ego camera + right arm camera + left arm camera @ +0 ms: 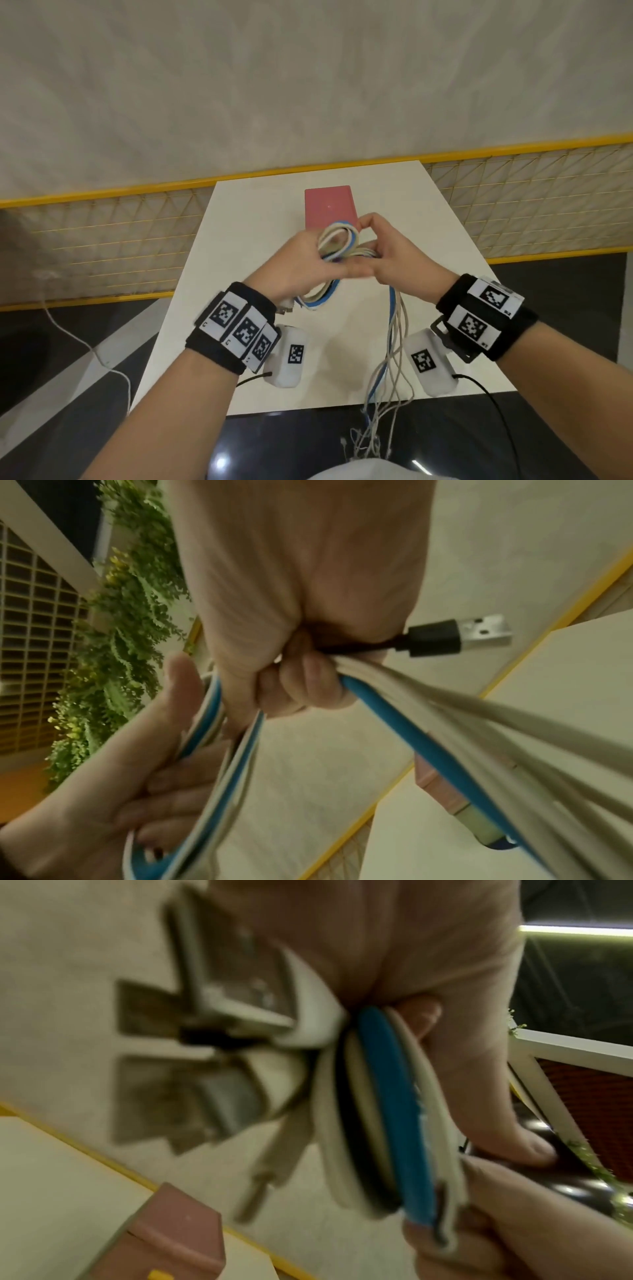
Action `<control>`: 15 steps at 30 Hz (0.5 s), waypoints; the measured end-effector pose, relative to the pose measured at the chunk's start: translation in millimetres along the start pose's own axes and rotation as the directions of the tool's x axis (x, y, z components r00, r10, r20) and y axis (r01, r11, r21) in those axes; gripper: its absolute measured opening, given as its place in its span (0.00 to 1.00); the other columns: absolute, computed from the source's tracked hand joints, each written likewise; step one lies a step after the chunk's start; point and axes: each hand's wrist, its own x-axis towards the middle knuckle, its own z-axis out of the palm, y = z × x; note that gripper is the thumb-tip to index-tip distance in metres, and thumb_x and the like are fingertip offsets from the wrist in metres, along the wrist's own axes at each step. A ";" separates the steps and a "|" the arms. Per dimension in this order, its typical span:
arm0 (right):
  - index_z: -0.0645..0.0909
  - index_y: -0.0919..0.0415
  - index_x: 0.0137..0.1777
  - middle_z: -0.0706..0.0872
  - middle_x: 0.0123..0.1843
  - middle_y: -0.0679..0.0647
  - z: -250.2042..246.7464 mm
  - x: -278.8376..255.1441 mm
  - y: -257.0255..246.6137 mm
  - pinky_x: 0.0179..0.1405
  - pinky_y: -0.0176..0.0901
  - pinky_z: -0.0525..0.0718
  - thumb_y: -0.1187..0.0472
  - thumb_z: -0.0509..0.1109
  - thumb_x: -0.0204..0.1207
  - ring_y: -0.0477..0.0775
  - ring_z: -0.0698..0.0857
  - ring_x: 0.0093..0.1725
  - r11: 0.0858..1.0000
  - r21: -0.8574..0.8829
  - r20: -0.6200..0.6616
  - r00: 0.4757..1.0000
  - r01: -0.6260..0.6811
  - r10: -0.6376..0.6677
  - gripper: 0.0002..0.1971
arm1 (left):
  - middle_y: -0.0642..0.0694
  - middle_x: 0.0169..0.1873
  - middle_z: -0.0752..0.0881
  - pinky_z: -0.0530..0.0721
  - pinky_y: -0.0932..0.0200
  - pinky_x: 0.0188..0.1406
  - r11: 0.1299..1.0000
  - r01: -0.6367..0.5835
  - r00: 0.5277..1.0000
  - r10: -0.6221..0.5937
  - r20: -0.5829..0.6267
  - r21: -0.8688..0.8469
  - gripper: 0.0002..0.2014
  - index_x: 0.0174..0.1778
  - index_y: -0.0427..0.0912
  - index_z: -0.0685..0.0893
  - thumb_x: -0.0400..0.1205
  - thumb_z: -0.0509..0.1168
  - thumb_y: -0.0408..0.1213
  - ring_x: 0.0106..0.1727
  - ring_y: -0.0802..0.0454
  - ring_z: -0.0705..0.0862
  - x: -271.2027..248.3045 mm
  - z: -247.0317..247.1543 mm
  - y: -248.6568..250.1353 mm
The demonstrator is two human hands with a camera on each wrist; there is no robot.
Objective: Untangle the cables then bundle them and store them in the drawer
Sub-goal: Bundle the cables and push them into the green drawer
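Note:
Above the white table [260, 219] both hands hold a bundle of white, grey and blue cables [337, 240] coiled into loops. My left hand [301, 263] grips the loops [387, 1112], with USB plugs [236, 999] sticking out beside its palm. My right hand [383, 250] is curled round the strands [394, 723]; a black USB plug [455, 637] pokes out of its fist. The loose tails [394, 346] hang down past the table's near edge. The pink drawer box [330, 205] stands on the table just behind the hands.
A yellow-framed mesh railing [102, 233] runs behind the table on both sides. A white cord [85, 346] lies on the dark floor to the left. Green plants [116, 631] show in the right wrist view.

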 end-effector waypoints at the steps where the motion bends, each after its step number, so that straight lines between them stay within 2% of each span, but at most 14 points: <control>1: 0.63 0.68 0.62 0.81 0.22 0.38 -0.2 0.7 -2.3 0.19 0.25 0.67 0.72 0.69 0.77 0.38 0.72 0.18 1.000 0.025 0.006 1.000 -0.002 0.002 0.20 | 0.65 0.12 0.75 0.66 0.79 0.17 1.000 0.013 0.999 -0.014 0.040 0.016 0.15 0.32 0.50 0.78 0.74 0.78 0.32 0.16 0.69 0.74 -0.6 2.7 2.0; 3: 0.61 0.66 0.65 0.82 0.25 0.40 -3.1 -1.2 -4.4 0.21 0.30 0.66 0.71 0.67 0.78 0.39 0.70 0.19 0.994 0.104 0.035 0.999 -0.020 0.017 0.21 | 0.66 0.13 0.76 0.67 0.79 0.19 0.997 0.024 0.999 -0.027 0.036 0.068 0.16 0.30 0.49 0.77 0.74 0.78 0.31 0.17 0.69 0.75 0.6 0.3 -1.8; 5: 0.61 0.62 0.70 0.81 0.28 0.43 -8.6 -5.2 -1.9 0.25 0.38 0.66 0.71 0.65 0.80 0.43 0.69 0.24 0.983 0.181 0.100 0.995 -0.036 0.018 0.22 | 0.66 0.20 0.81 0.70 0.79 0.26 0.994 0.013 0.999 -0.016 0.028 0.109 0.13 0.35 0.54 0.80 0.77 0.76 0.33 0.24 0.72 0.79 0.8 -6.0 -5.7; 7: 0.64 0.59 0.71 0.80 0.32 0.48 -13.2 -10.3 0.0 0.30 0.41 0.72 0.69 0.64 0.81 0.49 0.75 0.30 0.991 0.134 0.135 0.991 -0.029 0.011 0.21 | 0.62 0.29 0.83 0.73 0.77 0.33 0.992 0.003 0.999 -0.007 0.032 0.126 0.10 0.41 0.59 0.81 0.80 0.73 0.38 0.29 0.71 0.81 0.8 -10.6 -10.4; 9: 0.71 0.59 0.66 0.84 0.36 0.45 -16.0 -14.7 3.3 0.36 0.38 0.78 0.67 0.63 0.82 0.52 0.82 0.36 1.000 0.003 0.158 0.987 -0.014 0.013 0.14 | 0.55 0.29 0.84 0.75 0.72 0.33 0.995 0.022 1.000 -0.021 -0.005 0.100 0.05 0.41 0.57 0.84 0.83 0.69 0.43 0.27 0.65 0.80 -0.1 -12.5 -15.1; 11: 0.76 0.62 0.57 0.85 0.38 0.43 -17.4 -18.5 11.4 0.47 0.41 0.82 0.65 0.59 0.84 0.56 0.87 0.44 0.998 -0.060 0.191 0.981 -0.022 0.033 0.07 | 0.46 0.28 0.86 0.79 0.70 0.39 0.999 0.028 0.997 -0.030 -0.067 -0.039 0.11 0.37 0.44 0.82 0.85 0.65 0.42 0.31 0.57 0.85 -1.7 -11.7 -20.3; 12: 0.76 0.64 0.54 0.84 0.39 0.47 -17.3 -20.8 14.5 0.52 0.45 0.82 0.63 0.57 0.85 0.59 0.89 0.48 0.997 -0.075 0.195 0.979 -0.037 0.051 0.08 | 0.44 0.25 0.82 0.81 0.65 0.40 0.990 0.026 0.993 -0.042 -0.108 -0.142 0.14 0.36 0.39 0.79 0.86 0.64 0.41 0.30 0.51 0.84 -1.7 -10.5 -23.7; 14: 0.73 0.68 0.52 0.81 0.39 0.55 -14.8 -24.4 18.7 0.57 0.53 0.83 0.61 0.53 0.86 0.63 0.89 0.50 0.994 -0.083 0.178 0.981 -0.064 0.078 0.11 | 0.46 0.20 0.71 0.79 0.54 0.34 0.947 0.013 0.978 -0.080 -0.194 -0.321 0.17 0.34 0.38 0.74 0.85 0.65 0.42 0.22 0.49 0.73 -1.1 -5.8 -26.7; 15: 0.71 0.69 0.51 0.78 0.38 0.57 -11.4 -25.4 18.7 0.57 0.56 0.83 0.61 0.51 0.87 0.64 0.90 0.47 0.995 -0.083 0.153 0.986 -0.057 0.069 0.12 | 0.47 0.19 0.68 0.76 0.54 0.31 0.925 0.019 0.963 -0.119 -0.243 -0.379 0.18 0.32 0.40 0.73 0.84 0.67 0.45 0.20 0.50 0.69 0.5 -2.9 -28.3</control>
